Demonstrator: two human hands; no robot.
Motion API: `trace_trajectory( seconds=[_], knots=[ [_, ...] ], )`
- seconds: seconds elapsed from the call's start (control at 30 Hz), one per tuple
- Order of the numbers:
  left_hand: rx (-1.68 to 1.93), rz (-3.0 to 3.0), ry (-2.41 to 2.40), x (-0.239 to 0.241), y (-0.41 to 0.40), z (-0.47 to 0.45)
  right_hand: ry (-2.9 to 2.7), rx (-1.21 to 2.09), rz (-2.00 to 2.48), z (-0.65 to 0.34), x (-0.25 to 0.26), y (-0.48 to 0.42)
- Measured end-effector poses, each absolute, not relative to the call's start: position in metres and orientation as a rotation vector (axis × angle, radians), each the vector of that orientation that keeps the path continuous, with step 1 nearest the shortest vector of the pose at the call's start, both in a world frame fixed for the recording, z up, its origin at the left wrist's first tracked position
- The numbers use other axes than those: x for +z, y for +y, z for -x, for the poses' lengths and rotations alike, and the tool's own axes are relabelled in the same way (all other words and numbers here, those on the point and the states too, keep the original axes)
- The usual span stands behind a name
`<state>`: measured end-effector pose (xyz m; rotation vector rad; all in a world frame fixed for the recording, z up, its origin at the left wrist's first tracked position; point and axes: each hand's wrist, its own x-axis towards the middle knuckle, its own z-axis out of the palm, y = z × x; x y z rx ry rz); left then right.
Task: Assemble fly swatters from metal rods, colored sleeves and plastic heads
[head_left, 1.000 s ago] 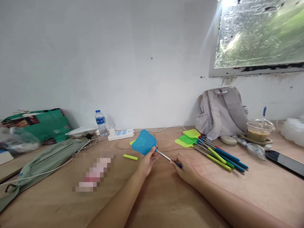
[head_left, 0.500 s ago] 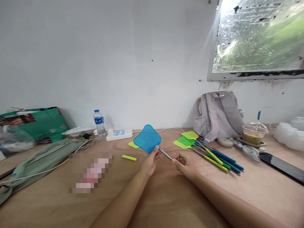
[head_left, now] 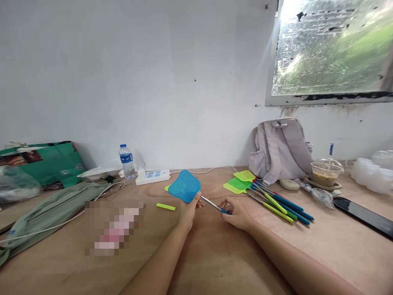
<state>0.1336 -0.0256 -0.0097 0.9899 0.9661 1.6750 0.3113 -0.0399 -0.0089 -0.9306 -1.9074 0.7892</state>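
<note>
A blue fly swatter [head_left: 184,186] with a perforated head and a thin metal shaft is held above the table between both hands. My left hand [head_left: 190,211] grips it where the head joins the shaft. Around its blue handle end the fingers of my right hand [head_left: 235,213] are closed. Behind the blue head, the edge of a yellow-green swatter head [head_left: 166,188] peeks out. On the table left of my left hand lies a short yellow-green tube [head_left: 166,207]. Several fly swatters [head_left: 276,203] in green, yellow-green and blue lie piled right of my right hand.
A white power strip [head_left: 152,176] and a water bottle [head_left: 127,162] stand by the wall. To the right are a grey backpack [head_left: 281,151], a drink cup [head_left: 326,174] and a black phone [head_left: 365,215]. Green cloth [head_left: 55,211] and a green bag [head_left: 46,164] lie at left.
My hands have moved apart along the swatter; more of the metal shaft and some blue handle now show between them. The blue head has shifted left and down and tilted flatter.
</note>
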Motion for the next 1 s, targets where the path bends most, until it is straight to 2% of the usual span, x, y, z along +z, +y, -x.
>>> trace_trajectory(
  seconds=[0.17,0.3,0.47,0.57,0.7,0.83,1.0],
  knots=[
    [1.580,-1.330,1.234,-0.006,-0.018,-0.109,-1.965,0.372,1.044,-0.328,-0.006,-0.032],
    [1.662,-1.574,1.720,0.006,-0.013,-0.079,-1.824,-0.100,1.327,-0.368,-0.003,-0.015],
    [1.297,-1.664,2.412,0.013,-0.010,-0.043,-1.530,-0.485,1.811,-0.423,-0.002,0.000],
    [1.118,-1.474,2.457,0.006,-0.004,-0.030,-1.529,-0.452,2.019,-0.443,-0.008,0.006],
    [1.091,-1.447,2.376,-0.005,0.003,-0.023,-1.553,-0.418,2.106,-0.450,-0.018,0.014],
    [1.045,-1.606,2.282,-0.009,0.007,-0.029,-1.633,-0.532,1.737,-0.439,-0.018,0.018],
    [1.028,-1.792,2.099,-0.013,0.007,-0.043,-1.902,-0.191,1.262,-0.396,-0.016,0.007]
  ],
)
